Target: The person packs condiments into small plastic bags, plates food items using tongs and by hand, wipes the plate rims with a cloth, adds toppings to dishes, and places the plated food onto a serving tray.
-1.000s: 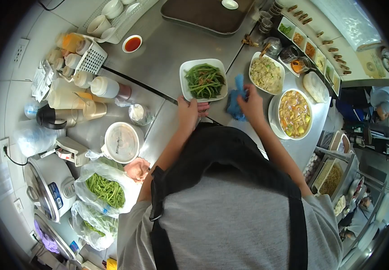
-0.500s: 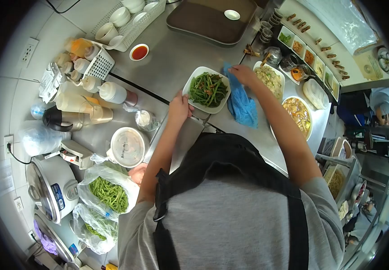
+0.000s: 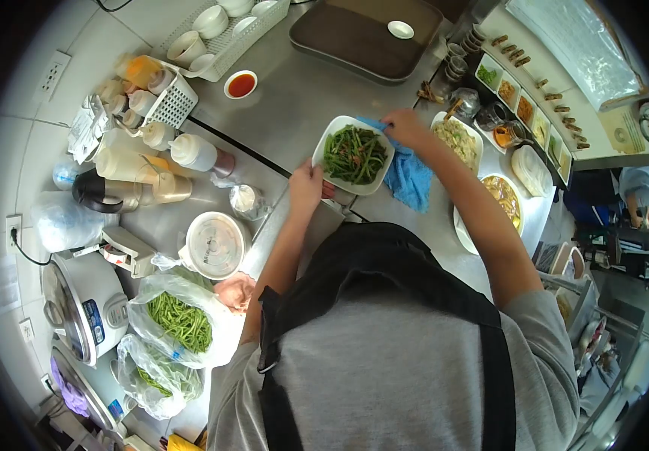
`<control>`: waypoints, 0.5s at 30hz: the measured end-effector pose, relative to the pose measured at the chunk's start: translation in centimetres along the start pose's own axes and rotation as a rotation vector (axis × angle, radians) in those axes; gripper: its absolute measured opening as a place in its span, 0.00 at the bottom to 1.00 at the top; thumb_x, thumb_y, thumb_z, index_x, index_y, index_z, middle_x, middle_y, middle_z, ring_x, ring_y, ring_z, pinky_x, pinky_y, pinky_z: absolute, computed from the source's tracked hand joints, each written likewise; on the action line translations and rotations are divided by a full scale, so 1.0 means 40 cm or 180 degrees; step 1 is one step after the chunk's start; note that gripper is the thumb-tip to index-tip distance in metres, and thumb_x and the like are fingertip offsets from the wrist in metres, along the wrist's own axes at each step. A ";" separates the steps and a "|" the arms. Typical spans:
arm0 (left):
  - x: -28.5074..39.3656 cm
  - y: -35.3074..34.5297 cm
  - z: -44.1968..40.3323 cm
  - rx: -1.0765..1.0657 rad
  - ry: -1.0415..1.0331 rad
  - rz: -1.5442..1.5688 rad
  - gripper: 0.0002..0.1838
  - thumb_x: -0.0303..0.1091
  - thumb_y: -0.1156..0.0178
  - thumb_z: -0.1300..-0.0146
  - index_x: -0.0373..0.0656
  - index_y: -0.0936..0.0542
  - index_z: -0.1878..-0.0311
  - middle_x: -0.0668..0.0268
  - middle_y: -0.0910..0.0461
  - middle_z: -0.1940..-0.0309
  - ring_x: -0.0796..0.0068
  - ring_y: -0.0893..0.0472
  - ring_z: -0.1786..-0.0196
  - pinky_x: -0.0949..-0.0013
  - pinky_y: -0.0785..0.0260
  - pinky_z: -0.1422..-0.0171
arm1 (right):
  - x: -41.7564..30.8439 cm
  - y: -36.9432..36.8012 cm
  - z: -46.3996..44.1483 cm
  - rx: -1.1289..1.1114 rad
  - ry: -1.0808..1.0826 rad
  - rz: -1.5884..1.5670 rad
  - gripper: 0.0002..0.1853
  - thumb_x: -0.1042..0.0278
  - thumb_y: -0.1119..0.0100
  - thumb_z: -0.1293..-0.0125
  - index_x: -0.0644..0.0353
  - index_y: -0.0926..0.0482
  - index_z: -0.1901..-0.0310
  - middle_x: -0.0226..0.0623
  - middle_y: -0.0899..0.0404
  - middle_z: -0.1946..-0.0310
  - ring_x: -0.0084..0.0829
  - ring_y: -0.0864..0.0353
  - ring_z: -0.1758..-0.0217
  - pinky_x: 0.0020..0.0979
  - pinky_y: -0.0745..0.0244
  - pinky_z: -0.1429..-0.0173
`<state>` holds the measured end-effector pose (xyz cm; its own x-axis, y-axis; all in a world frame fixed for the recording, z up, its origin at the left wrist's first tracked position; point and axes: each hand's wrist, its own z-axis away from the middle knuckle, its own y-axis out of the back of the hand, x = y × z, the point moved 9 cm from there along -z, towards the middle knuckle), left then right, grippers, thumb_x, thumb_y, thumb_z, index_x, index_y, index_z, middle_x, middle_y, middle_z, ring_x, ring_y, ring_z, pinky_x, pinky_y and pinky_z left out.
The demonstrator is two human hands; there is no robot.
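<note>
A white square bowl of cooked green beans (image 3: 354,155) sits over the steel counter in front of me. My left hand (image 3: 308,186) grips its left edge, thumb at the rim and fingers reaching underneath. On the other side, my right hand (image 3: 408,129) is closed on a blue cloth (image 3: 410,183), which touches the bowl's upper right rim and hangs down beside it. Just right of the cloth stands a white dish of fried rice (image 3: 458,144). Below that, a white bowl of food in brown sauce (image 3: 502,197) is partly hidden by my right forearm.
A brown tray (image 3: 366,37) with a small white dish lies at the back. A saucer of red sauce (image 3: 241,85) is left of it. Squeeze bottles (image 3: 193,152), a lidded tub (image 3: 216,245) and bagged green beans (image 3: 179,322) line the left. Garnish dishes (image 3: 524,110) stand right.
The cloth in my right hand has come up against the bowl's rim, and its visible part is smaller. My left hand stays on the bowl's edge. The whole view has shifted slightly.
</note>
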<state>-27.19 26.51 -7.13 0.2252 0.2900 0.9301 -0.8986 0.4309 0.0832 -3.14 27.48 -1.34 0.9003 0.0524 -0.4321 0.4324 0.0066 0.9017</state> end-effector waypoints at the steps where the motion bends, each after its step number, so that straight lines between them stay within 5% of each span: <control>1: 0.003 0.004 0.003 -0.0026 0.0022 0.0104 0.14 0.30 0.56 0.30 0.33 0.29 0.46 0.57 0.20 0.81 0.69 0.20 0.83 0.68 0.25 0.79 | 0.019 0.033 0.027 0.0190 -0.0184 -0.0064 0.11 0.67 0.41 0.47 0.59 0.16 0.63 0.49 0.19 0.66 0.51 0.20 0.59 0.46 0.26 0.52; 3: -0.011 0.011 0.002 -0.0109 0.0169 0.0291 0.16 0.29 0.56 0.30 0.34 0.32 0.43 0.55 0.20 0.79 0.68 0.19 0.82 0.68 0.25 0.78 | 0.039 0.103 0.075 0.0579 -0.0545 -0.0186 0.10 0.67 0.41 0.46 0.60 0.16 0.64 0.50 0.19 0.66 0.51 0.20 0.58 0.46 0.26 0.51; 6: -0.029 0.006 -0.005 -0.0288 0.0385 0.0438 0.18 0.29 0.58 0.30 0.35 0.35 0.39 0.52 0.20 0.77 0.67 0.19 0.81 0.68 0.24 0.78 | 0.049 0.069 0.104 0.0041 -0.0889 -0.0048 0.10 0.65 0.42 0.45 0.60 0.16 0.65 0.49 0.19 0.66 0.51 0.20 0.58 0.46 0.26 0.51; 15: -0.011 -0.007 -0.005 -0.0297 0.0138 0.0174 0.18 0.28 0.58 0.31 0.36 0.35 0.40 0.53 0.20 0.77 0.68 0.19 0.80 0.68 0.24 0.78 | -0.015 -0.027 0.027 0.0555 -0.0672 -0.0136 0.09 0.65 0.40 0.46 0.61 0.17 0.68 0.48 0.20 0.70 0.50 0.21 0.61 0.47 0.27 0.49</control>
<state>-26.97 26.43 -7.65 0.1946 0.3511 0.9159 -0.8715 0.4904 -0.0028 -4.12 26.37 -2.07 0.8637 -0.1535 -0.4800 0.4557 -0.1687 0.8740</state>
